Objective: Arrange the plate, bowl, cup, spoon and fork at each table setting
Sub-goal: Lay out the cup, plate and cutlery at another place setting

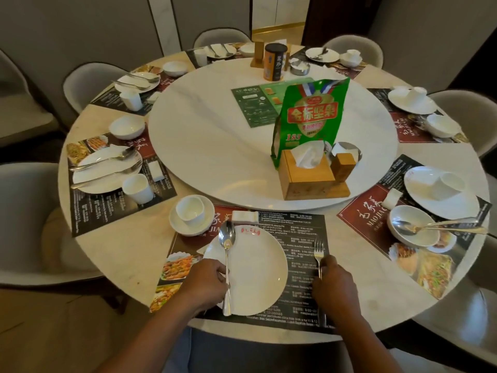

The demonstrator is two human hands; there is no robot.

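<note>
Progress, left to right. Left setting judged done: left round white plate (105,184) crossed by its spoon and fork, left white cup (137,188) beside, left white bowl (126,127) beyond; next mat round, further off, laid alike. Near setting in hand: small white handleless cup (189,211) seated in shallow white ceramic bowl (183,230) at upper left of black printed paper placemat (295,230); long polished steel spoon (227,243) lying over left rim of round white ceramic plate (258,273), handle grasped in curled fingers of left hand (208,281); steel fork (318,251) flat on mat just right of plate, not touching it, handle gripped by right hand (334,285). Probably cutlery placement, last step for this seat. Right settings judged not yet arranged: at lower right, right white cup (451,181) standing on right white plate (425,184), spoon and fork dropped in right white bowl (415,215); at upper right, cup on plate again, bowl beside, cutlery not seen. Two far settings too small to judge. Count: placemats seven, plates seven, bowls seven, cups seven as far as legible; spoons and forks, four clear pairs, rest indistinct.
</note>
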